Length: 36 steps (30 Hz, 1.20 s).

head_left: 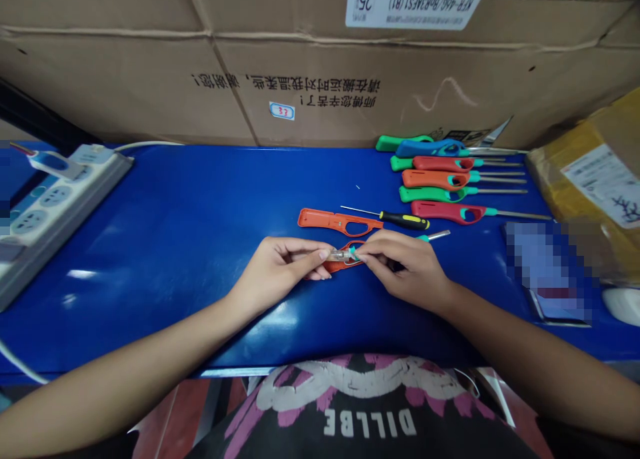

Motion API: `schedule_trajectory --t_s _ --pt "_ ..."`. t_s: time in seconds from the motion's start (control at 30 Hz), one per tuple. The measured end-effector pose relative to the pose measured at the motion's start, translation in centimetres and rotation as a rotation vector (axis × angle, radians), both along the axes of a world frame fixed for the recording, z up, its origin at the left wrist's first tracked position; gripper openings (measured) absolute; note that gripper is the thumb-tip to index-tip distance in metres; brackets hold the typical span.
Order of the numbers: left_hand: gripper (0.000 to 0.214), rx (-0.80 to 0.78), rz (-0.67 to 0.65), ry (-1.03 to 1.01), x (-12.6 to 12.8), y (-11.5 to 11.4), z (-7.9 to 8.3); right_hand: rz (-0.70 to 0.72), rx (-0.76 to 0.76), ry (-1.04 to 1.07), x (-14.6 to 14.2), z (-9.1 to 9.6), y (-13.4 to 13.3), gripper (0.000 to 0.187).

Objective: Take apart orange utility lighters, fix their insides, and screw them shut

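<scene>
My left hand point(277, 269) pinches a small clear part point(338, 254), which looks like a lighter's fuel tank, between thumb and fingers. At its right end, the fingertips of my right hand point(407, 264) are closed on a small teal piece point(353, 253). Just beneath lies an orange lighter shell half point(340, 266), partly hidden by both hands. A metal lighter nozzle point(440, 235) with a teal collar sticks out beyond my right hand. Farther back are a second orange shell half point(323, 218), hollow side up, and a black-and-yellow screwdriver point(404, 220).
Several assembled lighters point(447, 211) lie in a row at the back right. A phone point(560, 306) and a yellow-taped parcel point(600, 186) occupy the right side. On the left stands a power strip point(60, 196). A large cardboard box point(300, 72) walls off the blue table's point(175, 226) back edge.
</scene>
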State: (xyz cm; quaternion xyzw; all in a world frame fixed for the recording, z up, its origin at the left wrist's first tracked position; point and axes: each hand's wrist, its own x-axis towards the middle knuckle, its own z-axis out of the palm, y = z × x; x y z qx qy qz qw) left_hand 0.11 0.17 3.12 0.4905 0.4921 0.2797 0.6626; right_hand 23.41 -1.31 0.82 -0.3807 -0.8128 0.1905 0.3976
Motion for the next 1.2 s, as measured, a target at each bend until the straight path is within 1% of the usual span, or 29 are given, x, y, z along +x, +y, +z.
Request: schedule_trajectory --t_s 0.13,0.27,0.53,0.7,0.8,0.9,0.97,1.03,1.1,1.2 --pt "0.022 0.008 0.015 0.006 0.0 0.0 0.1 0.002 -0.015 0.000 0.1 -0.1 -0.1 0.012" --pt "0.020 0.003 0.029 -0.010 -0.1 0.1 0.1 -0.039 -0.052 0.004 -0.1 0.0 -0.2 0.011" --pt "0.017 0.004 0.031 -0.057 0.0 -0.1 0.2 -0.042 -0.022 0.031 -0.3 0.1 -0.3 0.012" --pt "0.019 0.038 0.009 -0.032 0.0 -0.2 0.2 -0.034 -0.023 0.019 -0.2 0.0 -0.3 0.011" --pt "0.020 0.074 -0.045 0.017 -0.3 0.0 0.4 -0.022 -0.017 -0.012 -0.1 0.0 -0.2 0.010" --pt "0.021 0.183 -0.145 0.124 -0.7 0.5 0.8 -0.003 -0.020 -0.101 0.0 0.1 -0.2 0.010" --pt "0.019 0.309 -0.207 0.224 -1.1 0.7 1.2 0.010 -0.024 -0.175 0.1 0.2 -0.2 0.011" --pt "0.017 0.467 -0.263 0.309 -1.4 0.8 1.4 0.017 -0.019 -0.233 0.2 0.2 -0.2 0.012" --pt "0.016 0.605 -0.321 0.346 -1.6 0.8 1.3 0.020 -0.005 -0.267 0.1 0.3 -0.3 0.013" --pt "0.019 0.714 -0.369 0.378 -1.7 0.7 0.8 0.025 0.013 -0.275 0.1 0.3 -0.2 0.014"
